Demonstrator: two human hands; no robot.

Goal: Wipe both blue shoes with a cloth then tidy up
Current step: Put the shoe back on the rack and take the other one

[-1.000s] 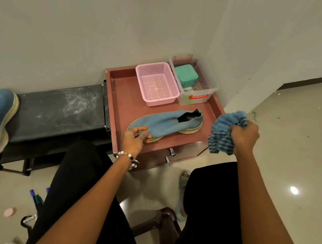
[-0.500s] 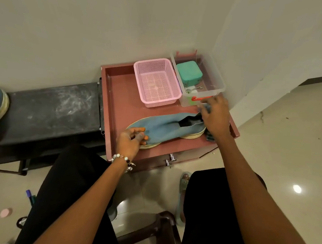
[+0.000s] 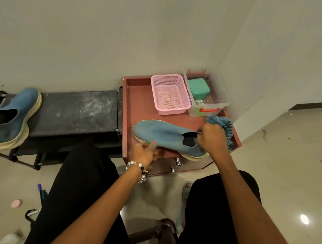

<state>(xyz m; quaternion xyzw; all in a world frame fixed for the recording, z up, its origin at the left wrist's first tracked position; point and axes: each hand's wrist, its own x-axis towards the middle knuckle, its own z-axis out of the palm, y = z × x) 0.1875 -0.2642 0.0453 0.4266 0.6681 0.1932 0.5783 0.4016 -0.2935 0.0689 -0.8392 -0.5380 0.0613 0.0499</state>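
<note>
Seated, a person steadies a blue shoe on a reddish tray, toe pointing left. Left hand grips the sole edge near the toe, thumb up on the upper and fingers curled beneath. Right hand pinches the heel collar, fingers closed on the fabric, with a striped blue cloth bunched just behind the knuckles (whether the hand also holds it cannot be told). Behind the shoe stand a pink basket and a clear box. Second shoe sits well apart on a dark bench to the left.
</note>
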